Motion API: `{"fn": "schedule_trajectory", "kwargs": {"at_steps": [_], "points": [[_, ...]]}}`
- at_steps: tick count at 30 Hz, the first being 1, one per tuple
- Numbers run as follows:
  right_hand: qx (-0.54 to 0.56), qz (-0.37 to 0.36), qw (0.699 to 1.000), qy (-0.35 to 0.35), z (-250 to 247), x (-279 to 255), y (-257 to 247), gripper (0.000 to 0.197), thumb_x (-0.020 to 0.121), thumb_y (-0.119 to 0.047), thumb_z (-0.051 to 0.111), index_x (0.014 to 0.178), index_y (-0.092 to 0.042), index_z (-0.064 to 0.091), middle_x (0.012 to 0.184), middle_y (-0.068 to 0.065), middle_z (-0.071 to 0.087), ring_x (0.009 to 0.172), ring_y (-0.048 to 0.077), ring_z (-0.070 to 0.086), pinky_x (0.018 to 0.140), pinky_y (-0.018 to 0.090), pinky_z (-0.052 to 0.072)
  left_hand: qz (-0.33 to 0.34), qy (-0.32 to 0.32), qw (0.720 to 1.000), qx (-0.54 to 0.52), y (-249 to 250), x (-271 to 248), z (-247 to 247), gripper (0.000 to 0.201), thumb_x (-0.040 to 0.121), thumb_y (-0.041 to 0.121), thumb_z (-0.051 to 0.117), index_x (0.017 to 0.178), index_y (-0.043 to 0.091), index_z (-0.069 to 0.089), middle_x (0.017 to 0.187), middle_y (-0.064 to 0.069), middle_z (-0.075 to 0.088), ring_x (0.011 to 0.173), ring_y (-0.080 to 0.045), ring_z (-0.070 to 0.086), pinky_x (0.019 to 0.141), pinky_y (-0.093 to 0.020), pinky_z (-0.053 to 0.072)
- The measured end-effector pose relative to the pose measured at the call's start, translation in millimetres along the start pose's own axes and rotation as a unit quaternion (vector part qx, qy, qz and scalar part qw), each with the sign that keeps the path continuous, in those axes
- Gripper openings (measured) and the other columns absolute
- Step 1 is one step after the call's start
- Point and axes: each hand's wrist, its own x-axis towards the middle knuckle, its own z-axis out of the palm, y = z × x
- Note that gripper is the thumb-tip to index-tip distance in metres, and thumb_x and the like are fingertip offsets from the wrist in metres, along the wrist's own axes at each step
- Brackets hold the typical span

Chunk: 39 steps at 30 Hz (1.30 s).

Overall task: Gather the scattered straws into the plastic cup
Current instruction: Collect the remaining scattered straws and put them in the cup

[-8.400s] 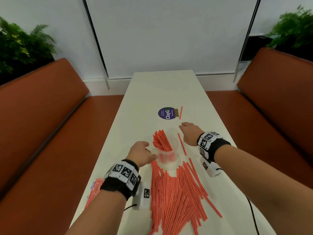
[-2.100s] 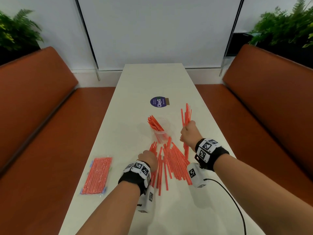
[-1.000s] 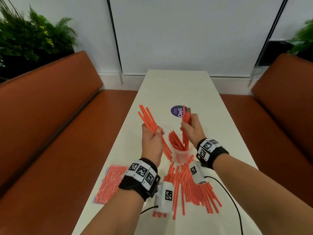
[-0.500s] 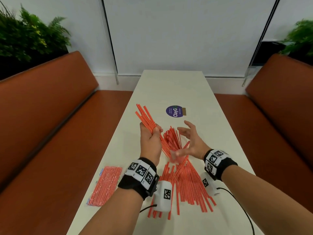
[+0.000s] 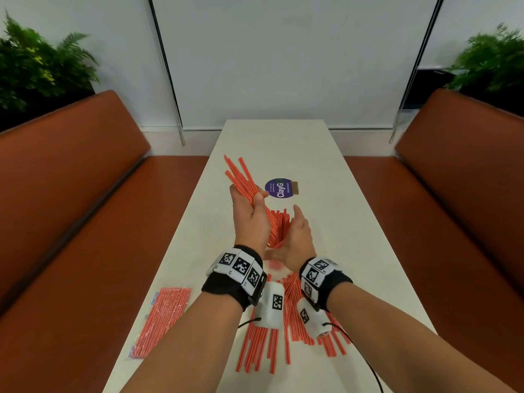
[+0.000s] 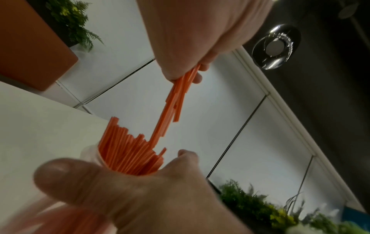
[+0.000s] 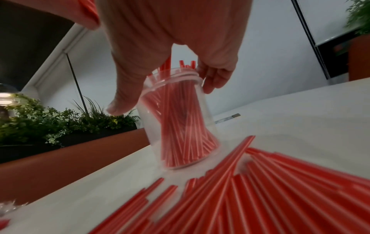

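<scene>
My left hand (image 5: 252, 202) grips a bunch of red straws (image 5: 241, 180), which slants down to the right. Its lower ends meet the straws standing in the clear plastic cup (image 7: 180, 120). In the left wrist view the left hand (image 6: 192, 71) holds the bunch (image 6: 172, 107) above the cup's mouth (image 6: 90, 152). My right hand (image 7: 166, 95) holds the cup near its rim, thumb on one side and fingers on the other. The cup tilts. In the head view the right hand (image 5: 296, 234) hides most of the cup (image 5: 275, 265). Several loose straws (image 5: 272, 336) lie on the table (image 5: 354, 251).
A sealed packet of straws (image 5: 161, 319) lies by the table's left edge. A round purple sticker (image 5: 279, 188) is beyond the hands. Orange benches (image 5: 71, 208) run along both sides. Loose straws (image 7: 260, 190) fan out in front of the cup.
My right hand, open beside the cup half a second ago, has closed round it. The left hand has brought the bunch's lower ends down to the cup's mouth.
</scene>
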Motion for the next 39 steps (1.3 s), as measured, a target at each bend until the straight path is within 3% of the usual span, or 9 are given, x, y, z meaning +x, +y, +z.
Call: {"fn": "schedule_trajectory", "kwargs": {"at_steps": [3, 8, 16, 21, 24, 28, 31, 35, 39], "points": [[0.032, 0.031, 0.999, 0.011, 1.7, -3.5, -4.4, 0.135, 0.047, -0.031, 0.091, 0.149, -0.01, 0.004, 0.139, 0.012, 0.031, 0.131, 0.027, 0.036, 0.112, 0.038, 0.036, -0.014, -0.058, 0.997, 0.042, -10.6, 3.8, 6.5, 0.029, 0.101, 0.008, 0.039, 0.13, 0.01, 0.039, 0.095, 0.012, 0.059, 0.103, -0.012, 0.059, 0.1, -0.03, 0.045], [0.034, 0.022, 0.999, 0.031, 2.8, -5.5, -3.9, 0.1, 0.054, -0.026, 0.086, 0.135, -0.008, 0.031, 0.121, 0.009, 0.037, 0.1, 0.017, 0.049, 0.099, 0.032, 0.049, -0.04, -0.138, 0.987, 0.069, -41.8, 2.0, 6.9, 0.029, 0.1, 0.004, 0.04, 0.119, 0.025, 0.036, 0.098, 0.005, 0.054, 0.09, -0.007, 0.059, 0.079, -0.018, 0.046], [0.132, 0.025, 0.991, 0.003, 8.4, -1.4, -1.4, 0.081, 0.062, -0.019, 0.083, 0.123, -0.011, 0.031, 0.118, 0.006, 0.054, 0.099, 0.017, 0.058, 0.076, 0.022, 0.046, -0.037, -0.138, 0.987, 0.074, -50.2, 13.8, 11.5, 0.019, 0.099, 0.006, 0.043, 0.112, 0.02, 0.041, 0.089, 0.008, 0.053, 0.078, -0.008, 0.055, 0.073, -0.018, 0.049], [0.111, 0.01, 0.994, 0.01, 10.4, 3.5, 0.6, 0.09, 0.068, -0.018, 0.08, 0.136, -0.009, 0.022, 0.128, 0.003, 0.042, 0.108, 0.017, 0.055, 0.079, 0.012, 0.043, -0.049, -0.166, 0.978, 0.119, -61.2, 10.2, 10.3, 0.02, 0.093, 0.007, 0.053, 0.105, 0.021, 0.045, 0.09, -0.002, 0.06, 0.087, -0.021, 0.062, 0.087, -0.037, 0.054], [0.088, 0.006, 0.996, -0.005, 6.0, 6.3, 1.4, 0.099, 0.059, -0.019, 0.085, 0.136, -0.007, 0.024, 0.132, 0.008, 0.036, 0.112, 0.018, 0.05, 0.089, 0.017, 0.04, -0.063, -0.148, 0.981, 0.106, -60.4, 10.7, 8.0, 0.041, 0.086, -0.001, 0.061, 0.115, 0.022, 0.045, 0.09, 0.001, 0.061, 0.087, -0.016, 0.063, 0.088, -0.032, 0.054], [0.097, -0.005, 0.995, 0.0, 5.0, 8.4, 3.2, 0.096, 0.055, -0.017, 0.088, 0.13, -0.006, 0.029, 0.129, 0.01, 0.042, 0.105, 0.016, 0.053, 0.086, 0.02, 0.043, -0.048, -0.138, 0.982, 0.121, -54.0, 15.4, 6.3, 0.071, 0.083, 0.001, 0.067, 0.141, 0.024, 0.032, 0.101, 0.006, 0.058, 0.091, -0.009, 0.06, 0.084, -0.016, 0.048], [0.105, -0.014, 0.994, -0.007, 4.3, 10.5, 5.2, 0.094, 0.059, -0.014, 0.085, 0.134, -0.017, 0.028, 0.128, 0.006, 0.051, 0.112, 0.02, 0.057, 0.087, 0.024, 0.047, -0.037, -0.125, 0.982, 0.14, -56.2, 17.6, 5.5, 0.079, 0.083, 0.013, 0.07, 0.147, 0.03, 0.027, 0.108, 0.001, 0.055, 0.1, -0.014, 0.058, 0.091, -0.021, 0.045], [0.135, -0.019, 0.99, -0.04, 4.9, 10.9, 2.7, 0.123, 0.049, -0.021, 0.09, 0.144, -0.016, 0.011, 0.144, 0.005, 0.034, 0.128, 0.018, 0.045, 0.105, 0.031, 0.043, -0.013, -0.114, 0.984, 0.137, -60.1, 20.0, 9.2, 0.063, 0.089, 0.025, 0.063, 0.144, 0.037, 0.034, 0.099, -0.002, 0.054, 0.095, -0.016, 0.057, 0.09, -0.024, 0.047], [0.084, -0.043, 0.995, -0.037, 0.9, 11.2, 3.7, 0.113, 0.052, -0.016, 0.09, 0.141, -0.008, 0.021, 0.139, 0.007, 0.03, 0.124, 0.018, 0.043, 0.101, 0.022, 0.039, 0.009, -0.079, 0.965, 0.251, -59.9, 25.6, 11.6, 0.036, 0.098, 0.028, 0.047, 0.133, 0.025, 0.056, 0.123, 0.002, 0.055, 0.125, -0.018, 0.046, 0.112, -0.041, 0.033]]}}
